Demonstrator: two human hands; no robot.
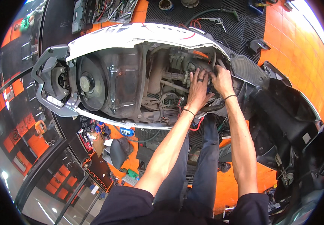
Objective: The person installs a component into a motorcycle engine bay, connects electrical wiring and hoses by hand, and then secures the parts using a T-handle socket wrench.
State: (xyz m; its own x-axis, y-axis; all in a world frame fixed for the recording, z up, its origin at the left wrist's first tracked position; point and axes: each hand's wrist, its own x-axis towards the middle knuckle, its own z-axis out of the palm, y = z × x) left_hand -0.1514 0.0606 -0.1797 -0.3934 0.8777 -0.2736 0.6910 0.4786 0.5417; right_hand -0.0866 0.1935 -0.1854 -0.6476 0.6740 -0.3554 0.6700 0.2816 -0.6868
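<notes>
A scooter with its seat off lies lengthwise before me, its white side panel [132, 34] along the far edge and its engine bay [169, 77] exposed. My left hand [199, 89], a dark ring on one finger, reaches into the right part of the bay. Its fingers lie stretched over a dark grey engine part [196, 66]. Just right of it, my right hand [222, 80] is closed, with fingertips curled down beside the same part. What the right fingers grip is hidden. Dark bands circle both wrists.
The round fuel filler area [87, 84] and dark tank cover [122, 82] fill the scooter's left half. Black front bodywork [282, 116] stands at right. Beyond are a tool tray [115, 9] and an air gun [219, 23] on black matting. A dark bag-like item [120, 152] sits lower left.
</notes>
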